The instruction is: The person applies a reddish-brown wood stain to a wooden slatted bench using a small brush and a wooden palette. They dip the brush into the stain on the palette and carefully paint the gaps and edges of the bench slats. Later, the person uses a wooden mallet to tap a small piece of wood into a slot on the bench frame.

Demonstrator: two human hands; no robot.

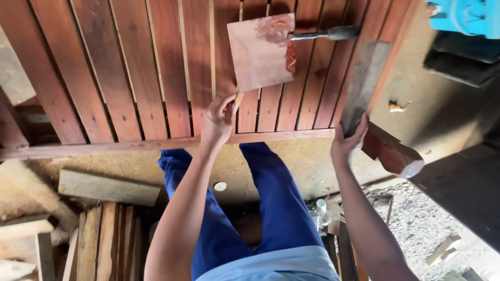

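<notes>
A slatted panel of reddish wooden boards (130, 67) lies in front of me. My left hand (220, 117) pinches the near corner of a small square wooden board (258, 57) resting on the slats. Reddish filler is smeared on that board's far corner, and a putty knife (325, 35) with a dark handle lies across it. My right hand (348, 143) grips the near end of a grey, weathered plank (364, 83) that leans on the panel's right side.
A reddish wood block with a white end (396, 153) sits just right of my right hand. Scrap planks (104, 239) are stacked on the sawdust floor at lower left. A blue machine (463, 15) stands at top right. My legs in blue trousers (281, 203) are below.
</notes>
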